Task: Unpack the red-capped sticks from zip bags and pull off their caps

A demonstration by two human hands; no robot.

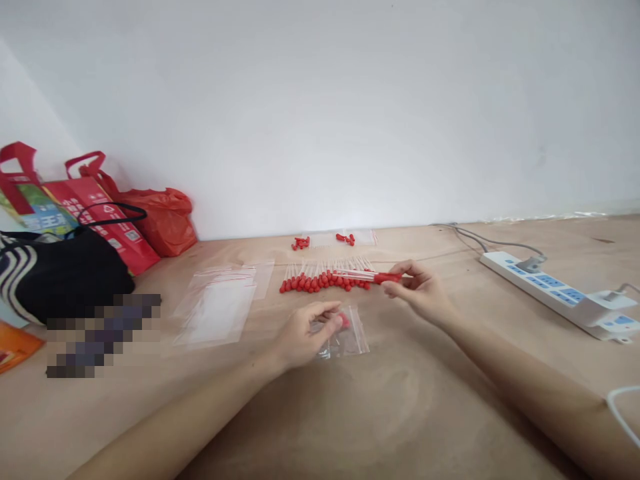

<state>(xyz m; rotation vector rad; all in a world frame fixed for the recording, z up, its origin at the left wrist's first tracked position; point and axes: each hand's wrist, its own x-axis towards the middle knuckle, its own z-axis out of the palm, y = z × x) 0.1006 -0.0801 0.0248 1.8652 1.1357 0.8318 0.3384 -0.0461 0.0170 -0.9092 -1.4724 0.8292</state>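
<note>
My left hand (306, 333) pinches the mouth of a small clear zip bag (350, 340) that lies on the wooden table (380, 407); something small and red shows at my fingertips. My right hand (420, 289) is closed on a bundle of thin clear droppers with red bulbs (373, 276), held level above the table. Just behind it, a row of several more red-bulbed droppers (320, 279) lies side by side on the table.
A stack of empty zip bags (220, 307) lies to the left. Two filled small bags (333, 239) sit by the wall. Red shopping bags (125, 213) and a black bag (60, 270) stand far left. A white power strip (560, 293) with cables runs along the right.
</note>
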